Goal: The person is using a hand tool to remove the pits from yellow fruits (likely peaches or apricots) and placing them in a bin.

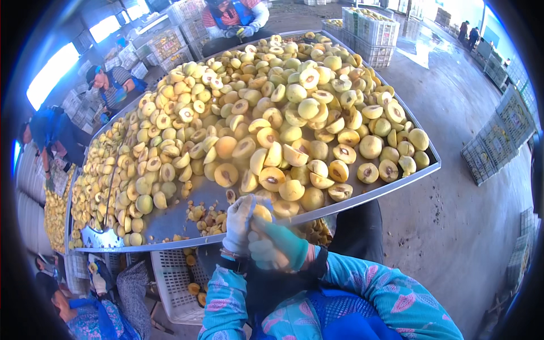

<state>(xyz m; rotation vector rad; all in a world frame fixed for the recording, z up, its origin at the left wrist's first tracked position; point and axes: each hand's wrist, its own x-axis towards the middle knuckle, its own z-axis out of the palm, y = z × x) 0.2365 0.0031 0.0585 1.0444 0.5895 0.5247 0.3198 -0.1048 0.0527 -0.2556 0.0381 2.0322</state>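
My left hand [239,225], in a pale glove, closes around a yellow peach half [262,213] at the near edge of a metal table. Against it is my right hand [278,244], in a green and white glove, blurred; whether it grips a tool or fruit is hidden. Beyond both hands, halved yellow peaches [272,178], several with brown pits showing, are heaped across the metal table [170,223]. Small scraps and pits [208,219] lie on the metal just left of my left hand.
A raised metal rim [361,199] borders the table. Below it stands a white plastic crate [176,284] with a few peach halves. Co-workers sit at the far side [231,21], left [112,87] and lower left [93,310]. Stacked crates [369,36] stand beyond; more crates [497,136] are at right.
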